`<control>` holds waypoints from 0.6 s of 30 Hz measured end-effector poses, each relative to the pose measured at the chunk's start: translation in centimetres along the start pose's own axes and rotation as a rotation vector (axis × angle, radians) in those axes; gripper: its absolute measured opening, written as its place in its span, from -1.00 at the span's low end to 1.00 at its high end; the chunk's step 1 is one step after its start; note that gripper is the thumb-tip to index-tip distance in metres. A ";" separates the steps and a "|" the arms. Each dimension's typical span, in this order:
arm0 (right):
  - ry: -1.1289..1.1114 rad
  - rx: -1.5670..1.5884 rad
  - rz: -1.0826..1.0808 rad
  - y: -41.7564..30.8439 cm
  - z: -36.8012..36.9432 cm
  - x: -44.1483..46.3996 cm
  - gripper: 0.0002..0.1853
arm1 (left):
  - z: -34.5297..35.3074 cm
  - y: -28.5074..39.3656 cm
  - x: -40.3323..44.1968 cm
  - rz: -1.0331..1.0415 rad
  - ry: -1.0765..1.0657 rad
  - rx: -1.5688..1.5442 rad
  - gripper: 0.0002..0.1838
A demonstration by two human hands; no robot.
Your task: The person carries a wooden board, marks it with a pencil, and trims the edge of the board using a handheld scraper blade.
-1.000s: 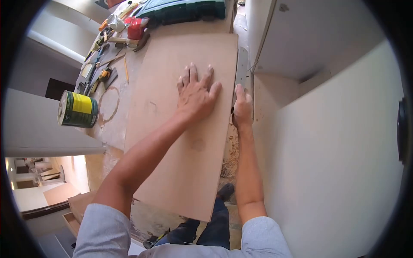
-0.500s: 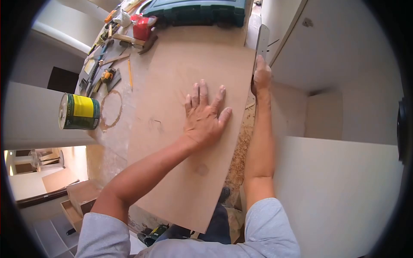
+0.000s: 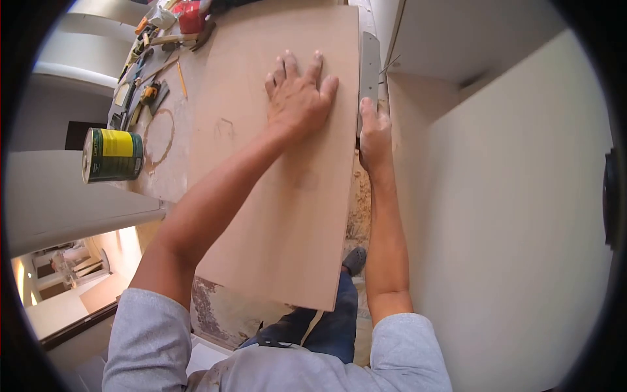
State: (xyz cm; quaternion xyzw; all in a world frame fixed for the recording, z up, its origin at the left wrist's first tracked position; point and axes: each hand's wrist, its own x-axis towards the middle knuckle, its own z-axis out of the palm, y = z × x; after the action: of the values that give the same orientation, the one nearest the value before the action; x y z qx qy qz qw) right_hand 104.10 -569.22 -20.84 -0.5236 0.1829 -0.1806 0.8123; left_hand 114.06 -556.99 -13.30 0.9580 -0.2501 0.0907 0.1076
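Observation:
A long flat wooden board (image 3: 281, 215) lies on the workbench, its near end sticking out over my legs. My left hand (image 3: 299, 95) rests palm down on the board's upper half with its fingers spread. Beside the board's right edge, my right hand (image 3: 375, 134) is wrapped round a long grey metal hand plane (image 3: 369, 68), thumb pointing forward. The plane stands on its side along that edge. Its underside and the fingers beneath are hidden.
A can with a yellow label (image 3: 114, 155) stands at the bench's left. Behind it lie a pencil (image 3: 182, 80), a hammer (image 3: 196, 40) and several tools. Wood shavings (image 3: 359, 206) lie below the right edge. A large pale panel (image 3: 516, 215) stands at the right.
The plane and my right hand went forward along the edge, then came back towards me. My left hand stays spread on the board. The camera view has shifted.

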 end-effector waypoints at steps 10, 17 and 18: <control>0.024 -0.115 -0.042 -0.9 -0.8 -20.1 -0.62 | -2.5 1.7 -1.5 -0.044 -0.088 0.015 -0.29; 0.068 -0.132 0.210 0.3 -2.7 -39.4 -0.65 | -3.6 2.7 -2.7 -0.077 -0.127 0.015 -0.29; 0.053 0.006 0.402 -0.7 -2.9 -42.3 -0.64 | -4.0 2.8 -2.7 -0.070 -0.127 0.007 -0.29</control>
State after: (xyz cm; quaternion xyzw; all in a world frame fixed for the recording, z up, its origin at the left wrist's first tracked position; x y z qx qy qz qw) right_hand 65.93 -551.28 -16.70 -0.4691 0.3045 -0.0290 0.8285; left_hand 109.87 -557.15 -9.61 0.9703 -0.2226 0.0269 0.0914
